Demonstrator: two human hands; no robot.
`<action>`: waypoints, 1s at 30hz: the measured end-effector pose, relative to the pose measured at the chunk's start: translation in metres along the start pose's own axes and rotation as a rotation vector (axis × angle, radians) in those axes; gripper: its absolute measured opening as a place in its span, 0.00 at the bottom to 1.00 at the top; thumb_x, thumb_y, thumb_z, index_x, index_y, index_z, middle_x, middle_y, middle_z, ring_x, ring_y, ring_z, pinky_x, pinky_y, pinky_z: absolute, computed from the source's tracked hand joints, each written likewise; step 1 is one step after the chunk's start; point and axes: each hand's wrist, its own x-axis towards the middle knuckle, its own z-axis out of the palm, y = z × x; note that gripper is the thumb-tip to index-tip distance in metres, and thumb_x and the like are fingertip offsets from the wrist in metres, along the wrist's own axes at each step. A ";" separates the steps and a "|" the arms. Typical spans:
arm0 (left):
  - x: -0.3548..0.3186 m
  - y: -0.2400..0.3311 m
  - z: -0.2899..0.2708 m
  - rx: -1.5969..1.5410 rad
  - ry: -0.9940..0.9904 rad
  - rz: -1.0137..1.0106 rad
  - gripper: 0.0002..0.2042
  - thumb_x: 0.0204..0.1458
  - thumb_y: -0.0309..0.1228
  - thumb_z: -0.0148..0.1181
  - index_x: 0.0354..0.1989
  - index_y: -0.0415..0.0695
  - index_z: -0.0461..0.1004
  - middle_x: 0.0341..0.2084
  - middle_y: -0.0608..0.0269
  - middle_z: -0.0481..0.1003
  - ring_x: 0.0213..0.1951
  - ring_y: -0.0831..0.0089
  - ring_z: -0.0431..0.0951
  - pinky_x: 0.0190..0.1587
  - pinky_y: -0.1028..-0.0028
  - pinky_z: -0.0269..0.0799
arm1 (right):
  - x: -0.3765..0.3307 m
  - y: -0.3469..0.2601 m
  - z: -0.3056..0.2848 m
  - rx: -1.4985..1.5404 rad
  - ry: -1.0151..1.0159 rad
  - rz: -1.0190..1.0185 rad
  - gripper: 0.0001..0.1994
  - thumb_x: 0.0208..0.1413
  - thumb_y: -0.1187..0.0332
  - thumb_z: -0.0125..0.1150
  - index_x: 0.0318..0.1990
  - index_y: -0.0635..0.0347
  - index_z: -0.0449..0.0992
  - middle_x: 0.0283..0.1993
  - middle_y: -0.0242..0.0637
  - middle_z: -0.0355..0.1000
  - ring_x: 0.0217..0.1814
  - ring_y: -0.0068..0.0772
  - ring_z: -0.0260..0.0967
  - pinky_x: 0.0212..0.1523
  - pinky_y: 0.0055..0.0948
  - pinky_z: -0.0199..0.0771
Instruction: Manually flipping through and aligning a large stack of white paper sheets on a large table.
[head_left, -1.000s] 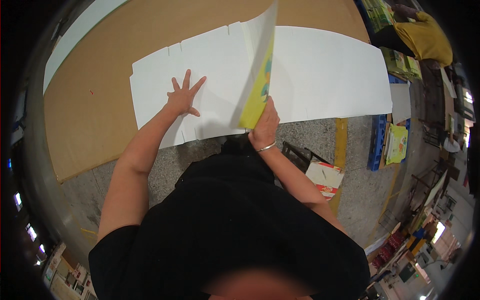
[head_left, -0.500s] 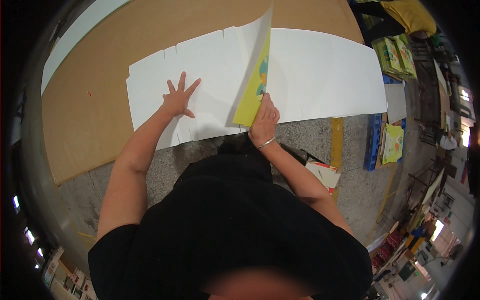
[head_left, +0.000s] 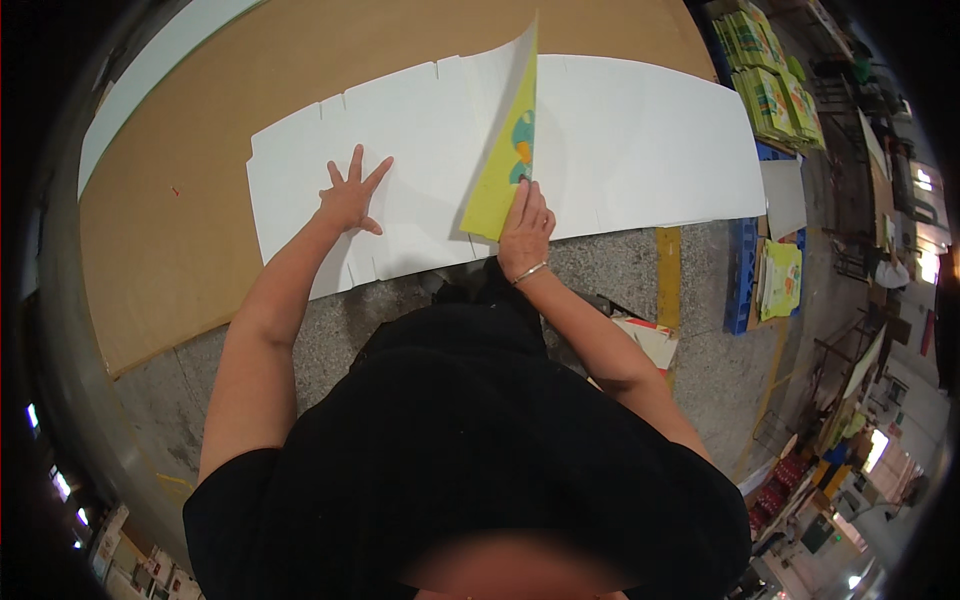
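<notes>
**Left hand flat on a white board, right hand at a raised flap**

Your board (head_left: 640, 135), its upper face white and notched along its edges, lies across the brown table (head_left: 160, 240) in front of you. Near its middle a flap (head_left: 500, 185) stands up and curls: white on its left face, yellow-green with teal and orange printing on its right.

Your left hand (head_left: 346, 203) rests on the board's left part, fingers spread wide. Your right hand (head_left: 525, 235) (the one with a bracelet (head_left: 530, 273) at the wrist) is at the flap's near end, fingers close together against the printed face. Your thumb is not clear, so I cannot tell whether you are pinching the flap.

The step in hand seems to be steadying the board with the left while the right controls the flap, which is neither flat nor folded over. The next move, I judge, calls for keeping the left palm firm and guiding the flap evenly, so it does not crease off its line.

Yellow-green stacks (head_left: 775, 105) sit beyond the board, to your right.
</notes>
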 end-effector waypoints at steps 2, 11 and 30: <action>0.004 0.001 0.001 -0.011 -0.001 0.011 0.63 0.23 0.40 0.79 0.67 0.80 0.34 0.70 0.59 0.24 0.64 0.25 0.38 0.48 0.33 0.65 | -0.013 0.028 0.023 0.366 0.010 0.227 0.30 0.53 0.73 0.51 0.63 0.72 0.51 0.64 0.58 0.53 0.64 0.49 0.55 0.62 0.44 0.54; 0.004 -0.011 0.006 -0.016 0.020 0.023 0.64 0.23 0.39 0.79 0.67 0.80 0.35 0.70 0.59 0.25 0.63 0.25 0.39 0.49 0.35 0.67 | -0.032 0.079 0.029 1.577 0.001 1.371 0.16 0.60 0.64 0.52 0.47 0.70 0.65 0.39 0.44 0.71 0.34 0.38 0.75 0.27 0.32 0.82; 0.003 -0.007 0.007 -0.042 0.020 0.026 0.66 0.18 0.40 0.80 0.68 0.74 0.37 0.69 0.58 0.23 0.64 0.25 0.35 0.49 0.35 0.67 | -0.039 0.090 0.030 2.191 -0.134 1.148 0.22 0.52 0.76 0.61 0.55 0.65 0.64 0.50 0.41 0.70 0.53 0.39 0.70 0.49 0.41 0.76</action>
